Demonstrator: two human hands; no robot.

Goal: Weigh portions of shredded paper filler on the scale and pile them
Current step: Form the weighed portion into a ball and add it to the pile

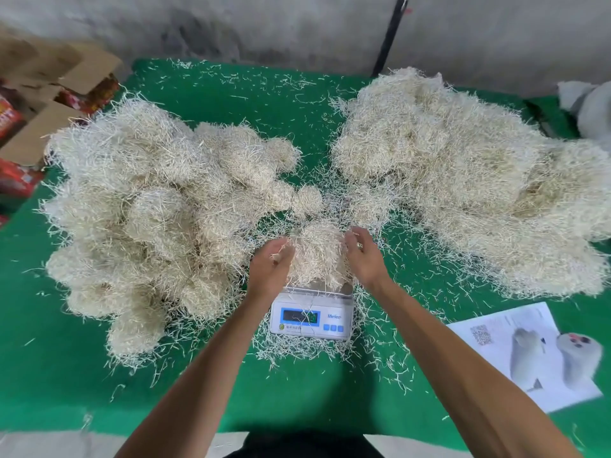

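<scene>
A small white digital scale [310,317] stands on the green table [231,391] in front of me. A rounded portion of pale shredded paper filler [316,256] sits on its pan. My left hand [269,264] cups the portion's left side with curled fingers and a few strands between them. My right hand [363,256] cups its right side the same way. A heap of several rounded portions [148,219] lies to the left. A large loose mass of filler [463,180] lies to the right.
Loose strands litter the cloth around the scale. A printed sheet [529,352] showing plush seals lies at the front right. Open cardboard boxes [49,94] stand off the table's left back corner. A grey plush toy [591,107] sits at the far right, and a black pole [390,34] leans on the wall.
</scene>
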